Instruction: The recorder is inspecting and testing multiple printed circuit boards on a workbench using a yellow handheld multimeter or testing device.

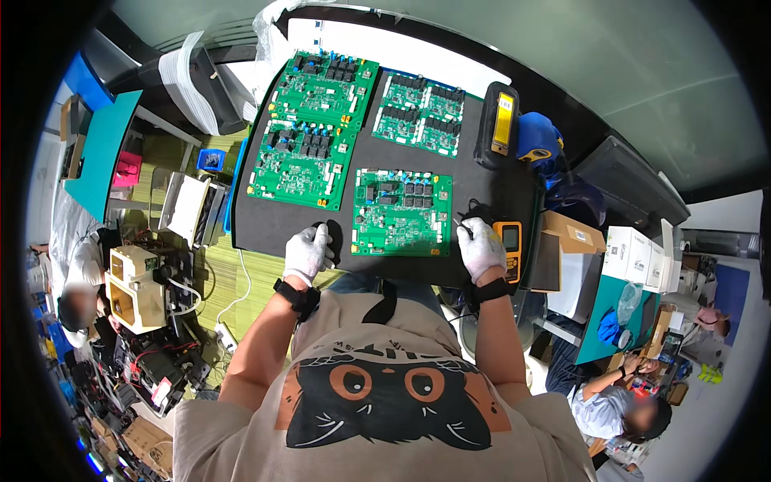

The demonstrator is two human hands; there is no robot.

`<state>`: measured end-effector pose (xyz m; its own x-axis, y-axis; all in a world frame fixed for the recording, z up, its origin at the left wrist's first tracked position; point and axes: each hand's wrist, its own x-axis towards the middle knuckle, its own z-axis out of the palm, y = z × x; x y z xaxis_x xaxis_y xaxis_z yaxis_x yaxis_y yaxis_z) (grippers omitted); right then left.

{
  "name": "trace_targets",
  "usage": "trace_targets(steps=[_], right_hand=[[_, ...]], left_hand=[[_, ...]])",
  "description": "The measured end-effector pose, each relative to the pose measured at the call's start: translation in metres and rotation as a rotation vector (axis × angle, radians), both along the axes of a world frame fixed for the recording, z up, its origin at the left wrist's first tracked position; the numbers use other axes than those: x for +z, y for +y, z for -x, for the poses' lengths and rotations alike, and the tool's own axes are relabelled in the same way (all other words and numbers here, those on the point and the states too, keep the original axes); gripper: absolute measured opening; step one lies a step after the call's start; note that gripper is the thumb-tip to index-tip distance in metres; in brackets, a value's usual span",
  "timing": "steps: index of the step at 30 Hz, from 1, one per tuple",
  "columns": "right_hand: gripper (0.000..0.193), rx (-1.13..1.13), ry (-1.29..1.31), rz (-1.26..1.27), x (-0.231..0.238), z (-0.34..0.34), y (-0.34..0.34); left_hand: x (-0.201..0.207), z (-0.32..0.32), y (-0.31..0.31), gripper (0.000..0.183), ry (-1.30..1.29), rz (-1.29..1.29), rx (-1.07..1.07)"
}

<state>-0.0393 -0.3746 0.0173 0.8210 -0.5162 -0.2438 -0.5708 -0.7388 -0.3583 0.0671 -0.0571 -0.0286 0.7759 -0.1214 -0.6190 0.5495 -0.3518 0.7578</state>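
My left hand [307, 254], in a white glove, rests at the front edge of the dark mat with its fingers curled together. Whatever may be in those fingers is hidden. A green circuit board [402, 210] with black relays and blue parts lies flat between my hands. At its right edge, my gloved right hand [483, 247] is closed on what looks like a thin dark test probe [462, 225]. Black cable [479, 210] loops just beyond these fingers. Directly right of that hand lies an orange handheld meter [509, 248] with a grey screen.
Two larger green boards [299, 165] lie on the left of the black mat [269, 223]. A panel of smaller boards [419, 115] lies at the back. A black case with a yellow face [503, 120] and a blue tool [538, 136] are back right. Cardboard boxes [572, 233] stand right.
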Motion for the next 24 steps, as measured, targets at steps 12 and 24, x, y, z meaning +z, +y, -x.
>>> trace_targets(steps=[12, 24], right_hand=[[0.024, -0.001, 0.063, -0.073, -0.024, -0.012, -0.012], [0.029, 0.064, -0.072, -0.123, -0.033, 0.009, -0.012]], left_hand=[[0.001, -0.002, -0.005, 0.044, -0.008, -0.095, 0.006], [0.001, -0.001, -0.003, 0.044, -0.012, -0.054, -0.007]])
